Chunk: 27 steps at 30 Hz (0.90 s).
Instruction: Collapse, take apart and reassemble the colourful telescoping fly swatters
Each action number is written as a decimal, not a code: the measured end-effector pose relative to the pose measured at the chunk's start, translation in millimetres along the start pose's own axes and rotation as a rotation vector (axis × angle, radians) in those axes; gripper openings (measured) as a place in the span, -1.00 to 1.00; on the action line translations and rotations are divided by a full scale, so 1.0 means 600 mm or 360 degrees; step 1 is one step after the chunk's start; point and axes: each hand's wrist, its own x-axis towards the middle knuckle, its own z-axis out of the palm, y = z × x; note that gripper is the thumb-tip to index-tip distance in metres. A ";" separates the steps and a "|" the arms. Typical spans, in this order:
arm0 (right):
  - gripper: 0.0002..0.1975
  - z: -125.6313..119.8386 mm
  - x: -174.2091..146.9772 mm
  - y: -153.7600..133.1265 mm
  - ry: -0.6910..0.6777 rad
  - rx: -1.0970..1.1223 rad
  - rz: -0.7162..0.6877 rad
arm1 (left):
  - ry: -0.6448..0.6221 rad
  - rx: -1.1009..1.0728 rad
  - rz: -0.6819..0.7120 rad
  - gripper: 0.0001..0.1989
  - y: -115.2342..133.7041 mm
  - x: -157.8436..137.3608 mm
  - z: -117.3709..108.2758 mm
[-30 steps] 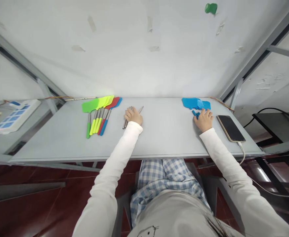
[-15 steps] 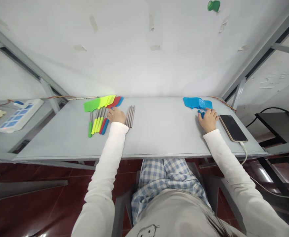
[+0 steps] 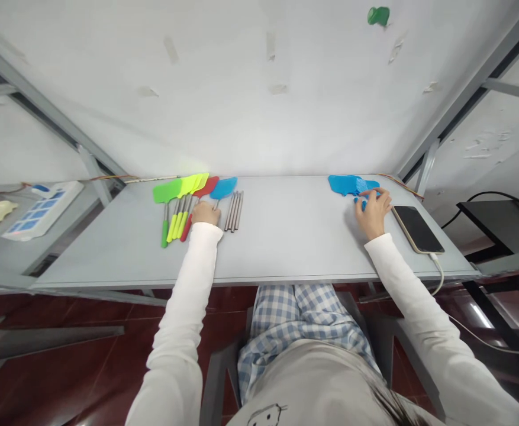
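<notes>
The left hand (image 3: 206, 213) rests low over the grey, flat bench (image 3: 286, 236), with its fingers pressed together around a blue flat plastic paddle (image 3: 223, 188). The head of this blue paddle shows at about one o'clock from the hand, and a short piece of its thin metal shaft goes under the fingers; its handle is hidden. At twelve o'clock from the same hand is the head of a red flat paddle (image 3: 206, 186), and the red handle comes out at eight o'clock. Further, toward ten o'clock, there lie three bright yellow paddles (image 3: 192, 183) and then one green paddle (image 3: 165, 191), their heads overlapping like a fan. Four thin silver metal tubes (image 3: 233, 212) lie side by side at three o'clock, just beside the hand.

The right hand (image 3: 374, 216) has its fingers bent and a little spread; whether it pinches something, I cannot tell. Short blue pieces (image 3: 364, 205) are close to its thumb, at ten o'clock, and overlapping blue flat heads (image 3: 342, 184) lie beyond them. At four o'clock is a dark-screened smartphone (image 3: 418, 229) with a white cable (image 3: 438, 272).
</notes>
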 end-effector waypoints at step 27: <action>-0.38 0.018 0.024 -0.219 -0.0720 0.2190 0.0448 | -0.1648 -0.2228 0.0271 -0.64 0.313 -0.185 0.110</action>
